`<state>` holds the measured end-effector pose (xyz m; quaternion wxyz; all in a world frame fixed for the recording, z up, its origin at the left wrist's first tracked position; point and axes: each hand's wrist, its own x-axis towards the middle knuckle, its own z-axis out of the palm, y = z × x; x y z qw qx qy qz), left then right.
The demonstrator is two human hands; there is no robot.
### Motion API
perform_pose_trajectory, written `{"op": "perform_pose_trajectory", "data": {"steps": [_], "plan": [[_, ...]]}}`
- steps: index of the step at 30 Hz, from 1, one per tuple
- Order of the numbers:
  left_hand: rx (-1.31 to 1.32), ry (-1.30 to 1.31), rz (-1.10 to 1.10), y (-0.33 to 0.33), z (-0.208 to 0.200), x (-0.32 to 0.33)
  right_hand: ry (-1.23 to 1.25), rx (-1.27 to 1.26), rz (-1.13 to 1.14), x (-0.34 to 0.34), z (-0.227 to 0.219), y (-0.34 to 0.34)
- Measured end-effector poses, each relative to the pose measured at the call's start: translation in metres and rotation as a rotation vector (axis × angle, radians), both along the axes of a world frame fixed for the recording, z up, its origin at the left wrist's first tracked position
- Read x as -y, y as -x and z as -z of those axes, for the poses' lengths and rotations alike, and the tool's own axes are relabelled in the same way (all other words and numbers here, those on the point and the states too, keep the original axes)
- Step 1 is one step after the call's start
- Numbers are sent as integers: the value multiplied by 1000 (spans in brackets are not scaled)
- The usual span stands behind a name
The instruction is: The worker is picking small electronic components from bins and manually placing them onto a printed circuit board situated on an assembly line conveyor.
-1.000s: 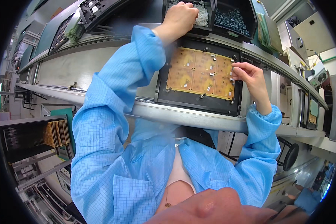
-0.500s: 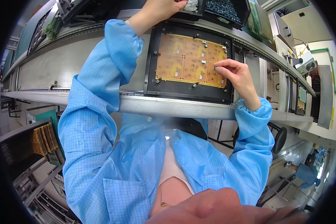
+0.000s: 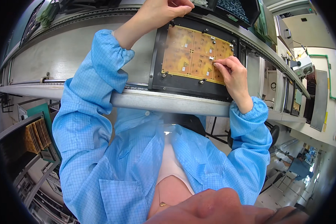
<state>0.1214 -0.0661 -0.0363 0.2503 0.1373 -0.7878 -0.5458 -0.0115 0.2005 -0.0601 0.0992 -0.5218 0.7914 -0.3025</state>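
A yellow-brown printed circuit board panel (image 3: 178, 56) lies in a black frame fixture (image 3: 158, 80) on the rail line. My right hand (image 3: 234, 76) is over the panel's right half, thumb and forefinger pinched at its surface beside a small white connector (image 3: 211, 58). A tiny dark green component shows between those fingertips half a second ago; now the fingers mostly hide it. Beyond the panel's far edge, my left hand (image 3: 164, 13) has its fingers curled together near the parts bins. Anything between its fingertips is too small to make out.
A black bin of small dark parts (image 3: 233, 9) stands behind the fixture, with another bin of whitish pieces (image 3: 201, 3) beside it. A metal rail (image 3: 171, 103) runs along the near edge. Black clamp knobs (image 3: 202, 81) surround the panel. Several brown boards (image 3: 37, 136) stand in a rack at left.
My right hand has brought its pinched fingertips in beside the white connector on the panel. My left hand has shifted slightly right relative to the bins. The whole view has shifted a little.
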Motion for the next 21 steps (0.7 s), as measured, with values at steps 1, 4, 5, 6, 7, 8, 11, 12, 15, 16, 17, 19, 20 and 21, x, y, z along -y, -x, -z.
{"op": "perform_pose_trajectory", "data": {"steps": [1,4,5,6,7,8,11,12,15,16,17,19,20,21], "plan": [[0,-6,-3,0,1,1,-6,0,-3,1,0,0],[30,-104,21,0,5,3,-2,-34,5,2,-2,-1],[29,-75,15,0,5,3,-3,-98,-1,2,-2,-1],[28,-46,10,0,6,3,-3,-162,-9,2,-3,-1],[28,-50,7,0,5,2,-6,-162,-12,2,-3,-1],[51,-44,0,0,4,0,-11,-172,-10,2,-4,-1],[84,-48,-9,-3,-1,-2,-31,-170,-1,1,-8,-2],[92,-54,-10,-4,-2,-2,-44,-159,9,1,-9,-3],[45,-86,16,-4,5,0,-49,-192,19,1,-8,-3],[45,-86,15,-4,6,0,-49,-192,18,2,-8,-4],[37,-66,19,-3,7,0,-51,-181,34,2,-7,-4],[29,-44,26,-2,9,1,-52,-170,54,4,-6,-5],[38,-97,35,-2,10,1,-43,-204,58,4,-5,-6],[47,-148,43,-1,9,1,-34,-238,62,5,-4,-7]]}}
